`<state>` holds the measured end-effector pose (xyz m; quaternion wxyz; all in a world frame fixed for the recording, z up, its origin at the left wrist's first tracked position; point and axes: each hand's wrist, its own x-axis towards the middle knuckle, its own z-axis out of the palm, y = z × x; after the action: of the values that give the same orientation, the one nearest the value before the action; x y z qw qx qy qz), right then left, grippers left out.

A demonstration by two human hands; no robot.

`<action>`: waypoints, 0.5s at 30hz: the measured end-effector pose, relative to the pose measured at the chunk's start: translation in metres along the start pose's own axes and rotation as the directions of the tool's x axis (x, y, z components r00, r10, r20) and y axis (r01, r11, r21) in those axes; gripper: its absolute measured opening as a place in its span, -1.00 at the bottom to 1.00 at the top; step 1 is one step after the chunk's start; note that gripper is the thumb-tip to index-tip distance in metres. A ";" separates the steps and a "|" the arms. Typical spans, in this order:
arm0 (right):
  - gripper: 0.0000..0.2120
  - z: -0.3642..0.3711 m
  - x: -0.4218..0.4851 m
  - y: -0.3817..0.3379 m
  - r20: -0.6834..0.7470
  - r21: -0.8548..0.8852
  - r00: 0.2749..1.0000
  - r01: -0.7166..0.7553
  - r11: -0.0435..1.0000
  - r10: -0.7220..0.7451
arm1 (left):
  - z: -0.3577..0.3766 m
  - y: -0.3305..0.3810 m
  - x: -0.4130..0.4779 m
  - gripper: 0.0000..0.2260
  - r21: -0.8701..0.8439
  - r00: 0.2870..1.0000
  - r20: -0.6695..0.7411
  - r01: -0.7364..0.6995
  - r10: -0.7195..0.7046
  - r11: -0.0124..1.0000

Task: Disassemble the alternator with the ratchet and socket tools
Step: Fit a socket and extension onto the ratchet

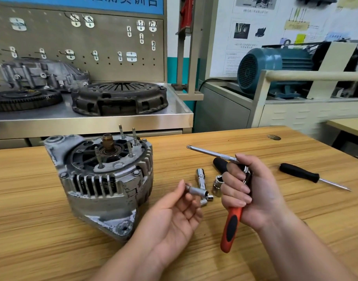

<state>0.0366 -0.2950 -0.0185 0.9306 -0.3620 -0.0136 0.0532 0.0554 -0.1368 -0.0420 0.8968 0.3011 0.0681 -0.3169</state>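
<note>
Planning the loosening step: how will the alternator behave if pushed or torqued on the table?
The alternator looks like thick cast metal, so it is probably heavy for its size and stiff. It sits unclamped on the wooden table, so it may slide or turn under torque. Its rounded body rests tilted, so it could rock.

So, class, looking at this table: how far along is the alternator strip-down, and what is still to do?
Done: little shows; the grey metal alternator is in one piece, studs standing up. In hand: the right hand grips the orange-handled ratchet with its chrome extension bar, tip bare; the left hand pinches a small chrome socket. Left: fit the socket, undo fasteners, split the housing.
</note>
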 end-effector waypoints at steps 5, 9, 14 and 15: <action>-0.46 0.002 0.000 0.003 0.022 -0.013 1.000 -0.018 1.000 0.019 | 0.001 -0.002 0.000 -0.81 0.001 0.998 -0.044 0.046 -0.046 0.999; -0.44 0.004 -0.001 0.003 0.029 -0.027 0.999 -0.027 0.999 0.028 | 0.002 -0.001 -0.002 -0.83 -0.056 0.997 -0.024 0.074 -0.076 0.996; -0.44 0.004 -0.001 0.003 0.030 -0.047 0.999 -0.031 0.998 0.032 | 0.000 -0.001 -0.001 -0.80 -0.016 0.997 -0.019 0.079 -0.080 0.997; -0.44 0.004 -0.001 0.003 0.031 -0.053 0.999 -0.031 0.998 0.033 | 0.000 -0.001 -0.001 -0.78 -0.001 0.997 -0.020 0.081 -0.081 0.997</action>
<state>0.0348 -0.2899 -0.0175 0.9195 -0.3854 -0.0242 0.0736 0.0536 -0.1368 -0.0424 0.8826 0.3012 0.0893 -0.3499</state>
